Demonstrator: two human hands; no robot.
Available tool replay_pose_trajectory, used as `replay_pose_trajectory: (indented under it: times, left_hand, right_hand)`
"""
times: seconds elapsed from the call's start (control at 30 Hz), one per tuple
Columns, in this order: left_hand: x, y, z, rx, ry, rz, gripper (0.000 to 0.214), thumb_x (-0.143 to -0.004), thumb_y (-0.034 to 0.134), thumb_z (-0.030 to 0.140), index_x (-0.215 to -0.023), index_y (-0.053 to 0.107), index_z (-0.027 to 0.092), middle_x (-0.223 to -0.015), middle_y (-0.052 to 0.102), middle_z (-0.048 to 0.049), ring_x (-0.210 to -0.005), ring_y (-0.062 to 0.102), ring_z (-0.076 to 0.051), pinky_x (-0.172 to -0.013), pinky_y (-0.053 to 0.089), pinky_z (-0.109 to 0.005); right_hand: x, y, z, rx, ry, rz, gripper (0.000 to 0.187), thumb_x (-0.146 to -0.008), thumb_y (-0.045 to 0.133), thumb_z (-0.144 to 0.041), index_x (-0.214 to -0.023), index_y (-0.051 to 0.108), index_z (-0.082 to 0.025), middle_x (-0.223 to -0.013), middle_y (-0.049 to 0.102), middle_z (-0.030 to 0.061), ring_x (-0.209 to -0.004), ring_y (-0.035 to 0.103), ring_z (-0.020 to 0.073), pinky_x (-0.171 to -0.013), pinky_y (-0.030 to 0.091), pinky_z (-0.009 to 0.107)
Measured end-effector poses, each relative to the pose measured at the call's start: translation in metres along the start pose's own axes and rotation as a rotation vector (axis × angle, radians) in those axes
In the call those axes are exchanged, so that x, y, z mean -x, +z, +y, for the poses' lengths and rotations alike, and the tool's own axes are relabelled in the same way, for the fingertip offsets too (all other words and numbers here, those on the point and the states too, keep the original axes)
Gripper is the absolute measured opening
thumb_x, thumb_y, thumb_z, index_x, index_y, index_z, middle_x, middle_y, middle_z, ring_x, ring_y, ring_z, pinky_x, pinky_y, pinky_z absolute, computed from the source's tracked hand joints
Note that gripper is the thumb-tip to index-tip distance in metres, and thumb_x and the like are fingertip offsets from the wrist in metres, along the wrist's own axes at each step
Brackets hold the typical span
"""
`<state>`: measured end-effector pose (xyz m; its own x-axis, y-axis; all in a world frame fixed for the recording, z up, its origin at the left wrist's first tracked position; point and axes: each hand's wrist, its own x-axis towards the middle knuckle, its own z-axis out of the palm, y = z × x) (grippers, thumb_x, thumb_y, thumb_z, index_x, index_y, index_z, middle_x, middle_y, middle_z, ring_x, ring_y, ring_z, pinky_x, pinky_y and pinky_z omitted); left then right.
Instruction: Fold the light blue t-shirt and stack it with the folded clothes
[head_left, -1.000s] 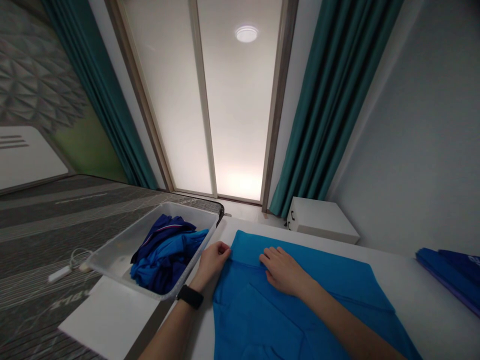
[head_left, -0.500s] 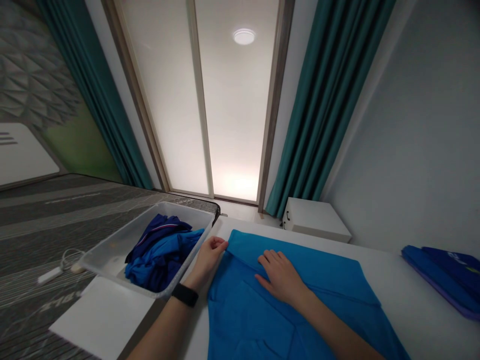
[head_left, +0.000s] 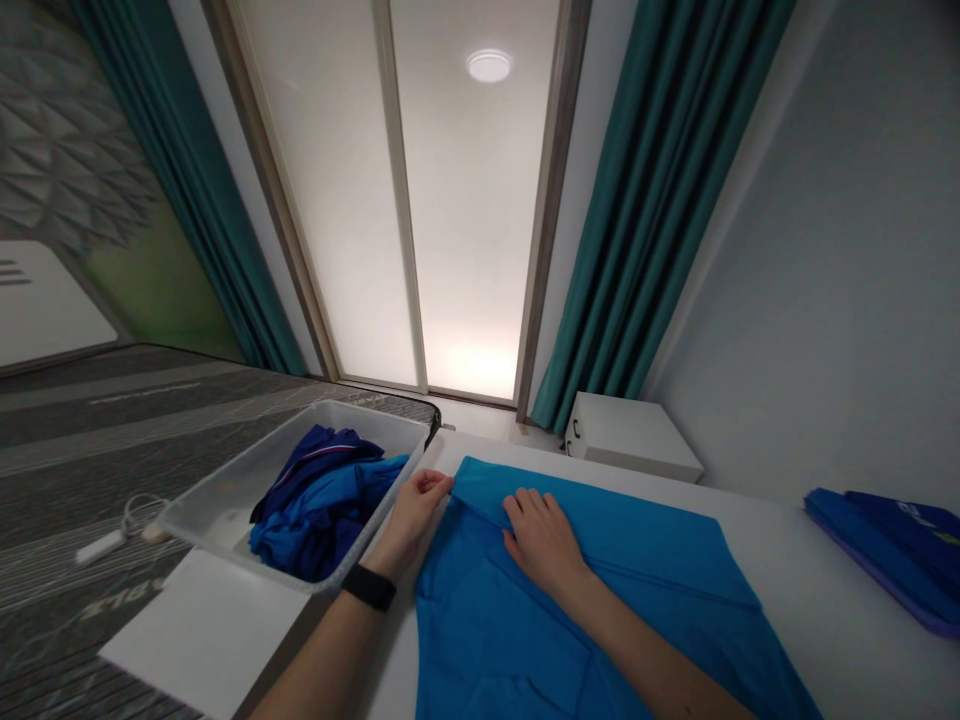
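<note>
White bench [head_left: 776, 550] at lower centre carries a blue garment [head_left: 502, 620]; left hand [head_left: 414, 512] pinches its edge; right hand [head_left: 544, 540] lies flat upon it.

The garment [head_left: 510, 620] appears to be of soft, matt cloth, quite smooth with only fine creases, and it lies on a surface [head_left: 776, 560] that looks smooth and hard, with a dull finish. The box [head_left: 217, 505] seems to be of cloudy, half-clear plastic, while the clothes [head_left: 322, 510] inside it are of crumpled cloth. The curtain [head_left: 637, 200] is matt cloth, and the door [head_left: 472, 230] has smooth, milky, slightly glossy panels.
</note>
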<state>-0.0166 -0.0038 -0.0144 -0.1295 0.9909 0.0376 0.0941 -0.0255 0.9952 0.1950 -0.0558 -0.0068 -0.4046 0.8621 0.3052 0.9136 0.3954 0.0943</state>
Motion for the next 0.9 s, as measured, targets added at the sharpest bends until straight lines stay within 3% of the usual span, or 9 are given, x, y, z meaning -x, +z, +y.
replay_pose_trajectory:
  times: [0.1, 0.23, 0.57, 0.9]
  left_hand:
    - [-0.002, -0.002, -0.001, -0.025, 0.013, 0.001, 0.037, -0.063, 0.072, 0.051, -0.073, 0.063, 0.017, -0.07, 0.067, -0.0028, -0.067, 0.061, -0.018, -0.063, 0.044, -0.026]
    - [-0.008, -0.007, -0.004, -0.082, 0.042, -0.022, 0.033, -0.059, 0.074, 0.047, -0.067, 0.061, 0.017, -0.065, 0.064, -0.0011, -0.063, 0.059, -0.017, -0.062, 0.043, -0.026]
    - [-0.011, -0.01, -0.007, -0.217, 0.077, -0.069, 0.03, -0.06, 0.07, 0.046, -0.064, 0.061, 0.017, -0.061, 0.062, -0.0007, -0.06, 0.057, -0.017, -0.059, 0.042, -0.027]
    - [-0.008, -0.009, 0.004, -0.292, 0.054, -0.1, 0.043, -0.055, 0.072, 0.058, -0.064, 0.061, 0.017, -0.059, 0.063, -0.001, -0.061, 0.06, -0.02, -0.06, 0.045, -0.028]
  right_hand:
    - [-0.003, 0.0, 0.002, 0.051, 0.011, -0.03, 0.025, -0.084, 0.06, -0.011, -0.107, 0.056, -0.018, -0.102, 0.062, 0.0074, -0.093, 0.055, 0.0247, -0.079, 0.038, 0.037]
    - [0.012, -0.001, 0.023, 0.062, -0.008, -0.1, 0.032, -0.082, 0.058, -0.005, -0.11, 0.057, -0.019, -0.105, 0.063, 0.0081, -0.095, 0.056, 0.0255, -0.08, 0.038, 0.037]
    - [0.08, 0.002, 0.1, 0.091, 0.146, -0.088, 0.042, -0.073, 0.057, 0.003, -0.109, 0.055, -0.02, -0.11, 0.061, 0.0098, -0.099, 0.056, 0.0282, -0.082, 0.038, 0.038]
    - [0.162, -0.004, 0.17, 0.083, 0.292, -0.018, 0.027, -0.077, 0.05, -0.005, -0.097, 0.058, -0.021, -0.099, 0.061, 0.0078, -0.092, 0.055, 0.0253, -0.08, 0.039, 0.037]
